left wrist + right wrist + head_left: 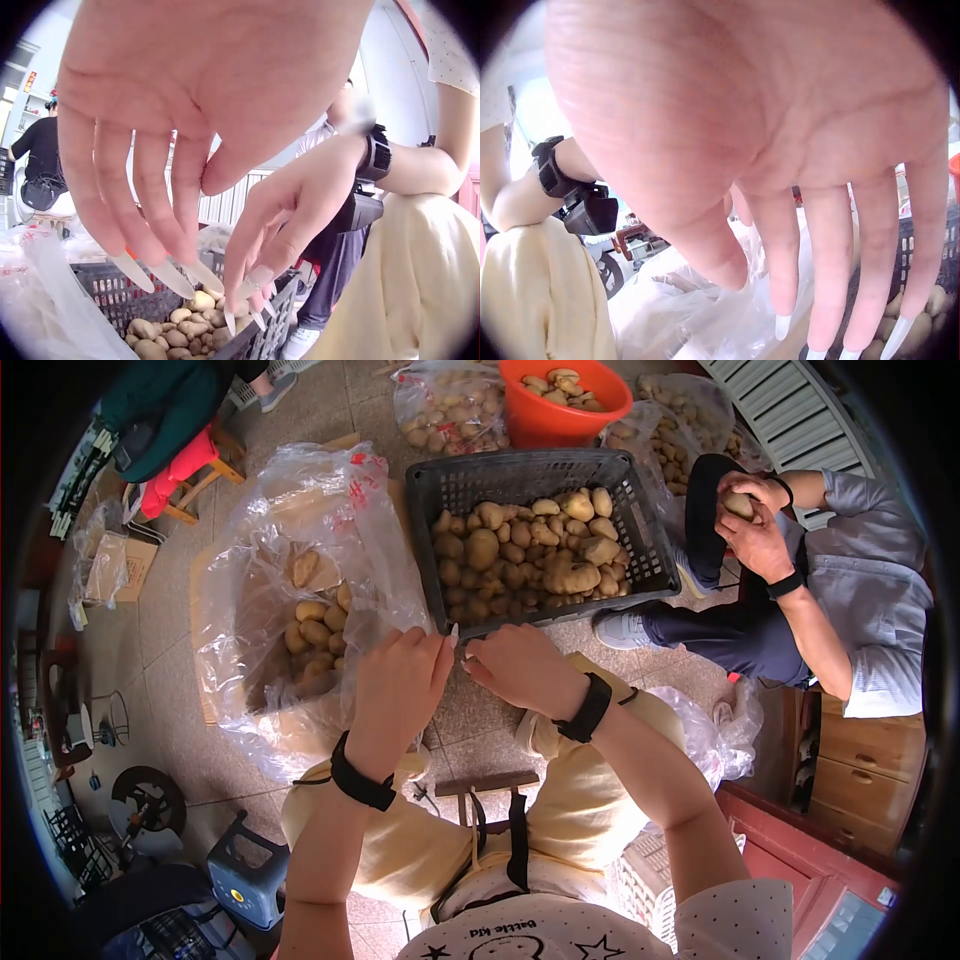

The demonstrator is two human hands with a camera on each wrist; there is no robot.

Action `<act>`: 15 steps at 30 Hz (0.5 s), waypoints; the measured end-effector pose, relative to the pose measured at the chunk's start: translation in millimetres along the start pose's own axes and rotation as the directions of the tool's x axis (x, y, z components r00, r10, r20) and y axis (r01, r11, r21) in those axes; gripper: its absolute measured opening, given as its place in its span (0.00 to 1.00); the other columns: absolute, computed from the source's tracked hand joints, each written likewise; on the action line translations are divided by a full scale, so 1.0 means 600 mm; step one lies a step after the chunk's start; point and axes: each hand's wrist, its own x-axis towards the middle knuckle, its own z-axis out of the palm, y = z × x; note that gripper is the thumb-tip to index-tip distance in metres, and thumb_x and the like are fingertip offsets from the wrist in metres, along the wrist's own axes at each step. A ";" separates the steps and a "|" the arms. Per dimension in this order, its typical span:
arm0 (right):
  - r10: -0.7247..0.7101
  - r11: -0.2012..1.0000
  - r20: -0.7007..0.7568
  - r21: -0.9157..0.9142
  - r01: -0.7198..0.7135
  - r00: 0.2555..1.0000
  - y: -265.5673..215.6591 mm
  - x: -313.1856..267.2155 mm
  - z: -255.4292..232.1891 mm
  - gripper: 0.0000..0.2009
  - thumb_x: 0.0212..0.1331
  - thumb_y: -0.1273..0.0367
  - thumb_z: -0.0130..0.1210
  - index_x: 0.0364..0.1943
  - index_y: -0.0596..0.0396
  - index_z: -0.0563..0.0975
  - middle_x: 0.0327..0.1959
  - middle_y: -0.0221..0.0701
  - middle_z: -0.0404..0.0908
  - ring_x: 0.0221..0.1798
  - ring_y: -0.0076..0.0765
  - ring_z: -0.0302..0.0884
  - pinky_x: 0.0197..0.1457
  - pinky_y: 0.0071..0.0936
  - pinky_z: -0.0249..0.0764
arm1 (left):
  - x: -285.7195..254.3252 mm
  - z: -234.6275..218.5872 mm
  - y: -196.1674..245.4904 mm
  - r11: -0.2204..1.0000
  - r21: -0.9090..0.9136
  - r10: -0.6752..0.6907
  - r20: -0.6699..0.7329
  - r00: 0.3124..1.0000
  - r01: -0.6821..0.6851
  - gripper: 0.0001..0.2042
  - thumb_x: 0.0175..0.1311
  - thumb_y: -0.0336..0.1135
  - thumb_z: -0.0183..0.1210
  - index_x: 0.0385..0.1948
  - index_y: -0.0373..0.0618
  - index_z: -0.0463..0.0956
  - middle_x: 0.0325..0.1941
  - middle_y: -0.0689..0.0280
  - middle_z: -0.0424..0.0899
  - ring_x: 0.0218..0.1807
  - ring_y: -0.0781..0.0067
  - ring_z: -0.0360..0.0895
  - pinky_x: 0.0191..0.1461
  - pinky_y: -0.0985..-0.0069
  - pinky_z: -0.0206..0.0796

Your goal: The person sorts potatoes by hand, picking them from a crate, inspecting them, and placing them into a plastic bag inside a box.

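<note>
My left hand (398,678) hovers at the near left corner of a black plastic crate (424,545), palm down. Beside it, my right hand (530,670) is at the crate's near edge, thumb turned toward the left hand. In both wrist views the fingers hang relaxed, with long pale nails and nothing held. Brown potatoes (515,550) of mixed sizes fill much of the crate. Left of it stands a box lined with a clear plastic bag (290,490), holding several smooth potatoes (318,632). The left wrist view shows ring-like decoration on a right-hand nail.
At the right sits another person (860,580), holding a potato (740,506) in both hands. Behind the crate are an orange bucket (560,420) of potatoes and filled clear bags (455,410). A blue stool (248,870) stands at lower left.
</note>
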 end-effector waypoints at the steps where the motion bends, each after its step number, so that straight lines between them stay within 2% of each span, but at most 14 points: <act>1: 0.001 1.000 0.002 0.001 -0.001 1.000 0.000 0.000 -0.001 0.11 0.60 0.62 0.53 0.28 0.54 0.78 0.23 0.36 0.80 0.33 0.45 0.79 0.40 0.41 0.72 | 0.000 -0.002 0.001 1.000 -0.001 -0.001 0.002 1.000 0.001 0.13 0.65 0.37 0.53 0.22 0.41 0.76 0.23 0.61 0.78 0.31 0.59 0.77 0.32 0.64 0.71; 3: -0.012 1.000 -0.013 -0.001 0.012 1.000 -0.001 0.000 -0.001 0.11 0.60 0.63 0.53 0.27 0.54 0.78 0.23 0.35 0.79 0.33 0.45 0.78 0.40 0.41 0.72 | 0.001 -0.010 0.005 0.999 -0.020 -0.039 0.089 0.995 0.041 0.11 0.65 0.35 0.52 0.26 0.39 0.77 0.27 0.59 0.78 0.34 0.56 0.77 0.37 0.62 0.70; 15: -0.029 1.000 -0.039 0.009 0.029 0.999 -0.002 -0.001 -0.001 0.09 0.57 0.65 0.54 0.26 0.54 0.78 0.24 0.34 0.80 0.34 0.44 0.77 0.40 0.40 0.71 | -0.001 -0.015 0.007 0.999 -0.027 -0.038 0.085 0.996 0.040 0.09 0.64 0.35 0.53 0.30 0.40 0.78 0.28 0.60 0.79 0.35 0.57 0.78 0.38 0.63 0.71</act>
